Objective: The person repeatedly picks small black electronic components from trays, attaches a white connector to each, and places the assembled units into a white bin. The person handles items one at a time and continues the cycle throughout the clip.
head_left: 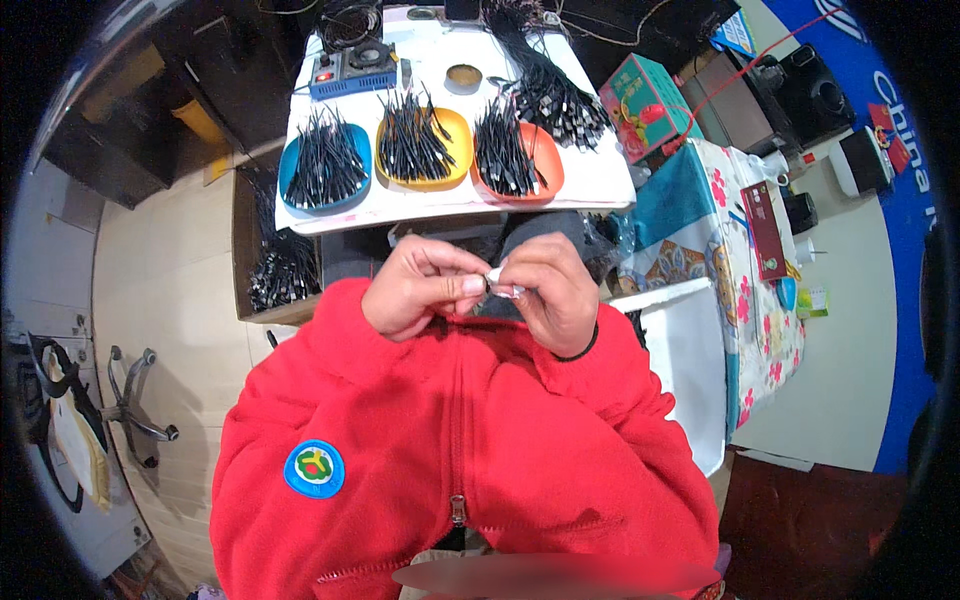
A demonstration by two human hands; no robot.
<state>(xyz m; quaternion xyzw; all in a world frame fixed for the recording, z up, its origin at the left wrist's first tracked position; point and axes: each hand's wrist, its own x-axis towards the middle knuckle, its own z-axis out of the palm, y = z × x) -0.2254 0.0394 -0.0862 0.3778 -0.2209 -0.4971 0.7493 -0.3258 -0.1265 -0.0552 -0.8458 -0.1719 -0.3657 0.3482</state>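
Just in front of the white table's near edge, my two hands meet with their fingertips together. My left hand (425,290) is closed in a pinch, thumb against the forefinger. Facing it, my right hand (550,290) is pinched as well. Between the fingertips sits a tiny whitish and dark piece (494,280), mostly covered and too small to name. Beyond the hands stand three bowls of short black cables: a blue bowl (365,148), a yellow bowl (462,130) and an orange bowl (548,160).
On the white table (420,208) are a blue device with a dial (352,72), a small round tin (463,78) and a large bundle of black cables (560,110). A box of cables (285,270) stands at left, a white tray (695,370) at right beside a flowered cloth (745,300).
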